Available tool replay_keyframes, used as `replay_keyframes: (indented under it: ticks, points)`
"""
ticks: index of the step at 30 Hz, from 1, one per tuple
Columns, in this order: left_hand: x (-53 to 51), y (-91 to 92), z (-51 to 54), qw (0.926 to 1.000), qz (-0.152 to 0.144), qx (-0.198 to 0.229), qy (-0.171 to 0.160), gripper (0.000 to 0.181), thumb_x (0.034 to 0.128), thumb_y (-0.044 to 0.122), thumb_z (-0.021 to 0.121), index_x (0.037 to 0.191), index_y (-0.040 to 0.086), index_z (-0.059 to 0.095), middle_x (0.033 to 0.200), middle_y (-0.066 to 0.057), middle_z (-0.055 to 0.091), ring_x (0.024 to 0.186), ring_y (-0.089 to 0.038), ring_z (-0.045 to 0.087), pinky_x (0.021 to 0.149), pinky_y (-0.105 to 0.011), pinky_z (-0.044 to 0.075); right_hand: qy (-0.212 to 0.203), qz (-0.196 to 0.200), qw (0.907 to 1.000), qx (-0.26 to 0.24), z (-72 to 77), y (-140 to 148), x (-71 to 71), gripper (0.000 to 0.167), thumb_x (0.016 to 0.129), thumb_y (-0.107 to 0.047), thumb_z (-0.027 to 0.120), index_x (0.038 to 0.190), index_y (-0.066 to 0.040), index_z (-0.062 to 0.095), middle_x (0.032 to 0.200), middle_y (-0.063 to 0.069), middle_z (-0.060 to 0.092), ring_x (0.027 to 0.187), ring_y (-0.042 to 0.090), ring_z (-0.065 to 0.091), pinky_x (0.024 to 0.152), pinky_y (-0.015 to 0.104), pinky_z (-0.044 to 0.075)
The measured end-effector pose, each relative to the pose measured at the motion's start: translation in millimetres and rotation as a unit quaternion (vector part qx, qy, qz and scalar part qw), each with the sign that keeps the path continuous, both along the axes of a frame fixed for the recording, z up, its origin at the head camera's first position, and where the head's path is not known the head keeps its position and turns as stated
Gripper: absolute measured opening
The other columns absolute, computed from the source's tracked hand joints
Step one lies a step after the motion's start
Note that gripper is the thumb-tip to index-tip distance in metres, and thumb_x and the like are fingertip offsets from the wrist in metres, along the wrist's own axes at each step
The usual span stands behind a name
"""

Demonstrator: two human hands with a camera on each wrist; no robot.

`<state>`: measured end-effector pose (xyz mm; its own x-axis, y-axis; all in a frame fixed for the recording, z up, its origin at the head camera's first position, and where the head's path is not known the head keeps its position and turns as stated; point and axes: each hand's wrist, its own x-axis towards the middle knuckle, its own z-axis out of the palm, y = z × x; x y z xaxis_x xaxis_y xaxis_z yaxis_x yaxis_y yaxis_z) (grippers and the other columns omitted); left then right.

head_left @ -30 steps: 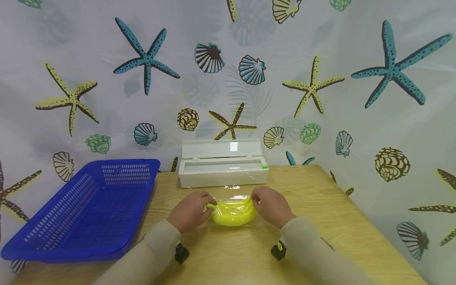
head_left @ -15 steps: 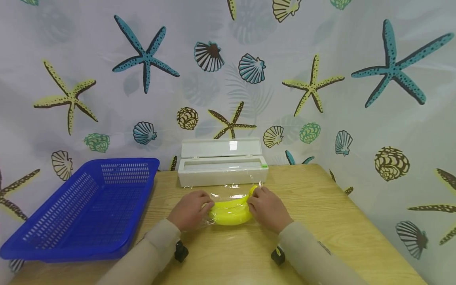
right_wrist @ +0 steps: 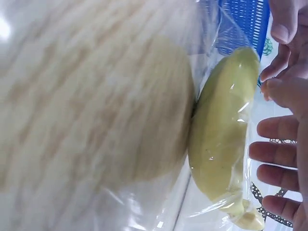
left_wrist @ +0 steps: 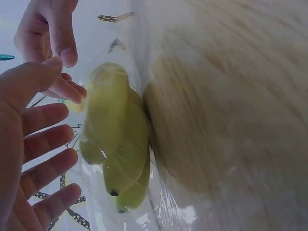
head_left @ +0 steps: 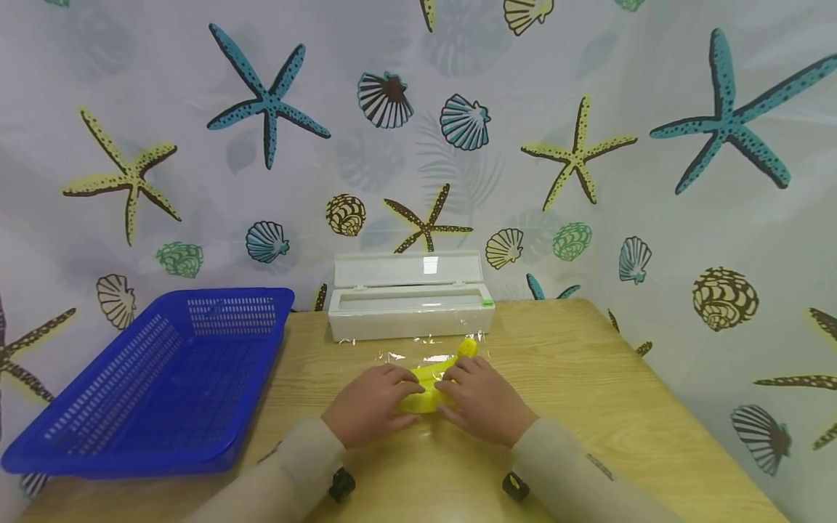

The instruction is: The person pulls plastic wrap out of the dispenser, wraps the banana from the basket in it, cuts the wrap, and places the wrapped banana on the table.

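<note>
A bunch of yellow bananas lies on the table under clear plastic wrap. My left hand is over the bunch's left part and my right hand over its right part, the stem end showing past it. In the left wrist view several tips of the bananas show through the film, with my left hand's fingers spread loosely beside them. My right hand's fingers look nearly straight in the right wrist view, beside the wrapped bunch. The two thumbs are close together. Contact with the film is hard to tell.
Behind the bananas stands a white wrap dispenser box with its lid raised. A blue plastic basket is at the left of the wooden table. A seashell-patterned curtain covers the walls.
From gripping the wrap at the bunch's two ends, both hands have come inward over the bananas and their fingers have loosened. The stem end now shows beyond my right hand.
</note>
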<state>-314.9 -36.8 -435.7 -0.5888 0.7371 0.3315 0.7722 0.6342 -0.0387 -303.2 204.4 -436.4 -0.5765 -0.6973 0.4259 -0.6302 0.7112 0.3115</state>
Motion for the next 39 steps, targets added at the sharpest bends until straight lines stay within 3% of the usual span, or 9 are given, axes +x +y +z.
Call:
replay_keyframes:
  ticks: [2, 6, 13, 18, 29, 34, 39]
  points:
    - [-2.4, 2.0, -2.3, 0.9997, 0.001, -0.022, 0.011, 0.050, 0.0866, 0.056, 0.071, 0.121, 0.020, 0.071, 0.120, 0.004, 0.067, 0.114, -0.016, 0.063, 0.103, -0.035, 0.052, -0.008, -0.019, 0.9996, 0.017, -4.0, -1, -2.0, 0.037, 0.090, -0.052, 0.067, 0.108, -0.020, 0.074, 0.103, -0.005, 0.070, 0.101, 0.018, 0.059, 0.094, 0.036, 0.050]
    - [-7.2, 3.2, -6.1, 0.9994, 0.009, -0.033, -0.003, 0.058, 0.0805, 0.061, 0.075, 0.122, 0.021, 0.069, 0.119, 0.003, 0.066, 0.111, -0.016, 0.062, 0.101, -0.034, 0.053, -0.027, -0.036, 0.9983, 0.035, -6.6, -4, -4.2, 0.047, 0.091, -0.059, 0.062, 0.112, -0.019, 0.073, 0.104, -0.004, 0.071, 0.104, 0.020, 0.061, 0.098, 0.039, 0.050]
    - [-14.7, 3.1, -10.7, 0.9994, 0.028, -0.004, -0.017, 0.044, 0.0806, 0.032, 0.083, 0.121, 0.020, 0.068, 0.114, 0.003, 0.064, 0.105, -0.015, 0.061, 0.096, -0.030, 0.055, -0.068, -0.057, 0.9948, 0.050, -5.5, -9, -6.4, 0.053, 0.088, -0.063, 0.064, 0.116, -0.018, 0.070, 0.108, -0.003, 0.070, 0.110, 0.022, 0.062, 0.103, 0.041, 0.046]
    - [-16.2, 2.7, -11.8, 0.9994, 0.035, 0.006, -0.006, 0.035, 0.0840, 0.020, 0.080, 0.117, 0.019, 0.069, 0.114, 0.001, 0.067, 0.108, -0.017, 0.063, 0.096, -0.031, 0.056, -0.084, -0.058, 0.9937, 0.046, -6.6, -12, -9.5, 0.044, 0.084, -0.050, 0.074, 0.114, -0.018, 0.069, 0.108, -0.003, 0.069, 0.108, 0.021, 0.061, 0.102, 0.041, 0.046]
    - [-23.4, 3.8, -4.4, 0.9979, 0.058, 0.014, -0.025, 0.034, 0.0866, 0.026, 0.075, 0.120, 0.021, 0.069, 0.119, 0.003, 0.069, 0.111, -0.016, 0.065, 0.095, -0.032, 0.057, -0.081, -0.073, 0.9928, 0.049, -6.1, -13, -20.5, 0.033, 0.084, -0.026, 0.076, 0.114, -0.017, 0.067, 0.113, -0.002, 0.069, 0.107, 0.020, 0.061, 0.103, 0.039, 0.047]
    - [-31.9, 0.1, -3.5, 0.9941, 0.060, 0.058, -0.069, 0.040, 0.0871, 0.028, 0.073, 0.125, 0.019, 0.065, 0.120, 0.003, 0.068, 0.109, -0.015, 0.065, 0.095, -0.033, 0.057, -0.094, -0.078, 0.9915, 0.046, -0.4, -13, -26.4, 0.036, 0.085, -0.025, 0.073, 0.119, -0.015, 0.065, 0.114, -0.001, 0.070, 0.109, 0.020, 0.061, 0.103, 0.039, 0.046]
    - [-43.4, -4.0, -4.6, 0.9788, 0.065, 0.125, -0.149, 0.042, 0.0902, 0.027, 0.072, 0.129, 0.017, 0.061, 0.127, 0.001, 0.067, 0.116, -0.017, 0.064, 0.103, -0.038, 0.053, -0.173, -0.088, 0.9806, -0.029, 9.5, -13, -33.3, 0.047, 0.083, -0.021, 0.074, 0.127, -0.013, 0.061, 0.115, 0.000, 0.070, 0.110, 0.022, 0.060, 0.106, 0.041, 0.043]
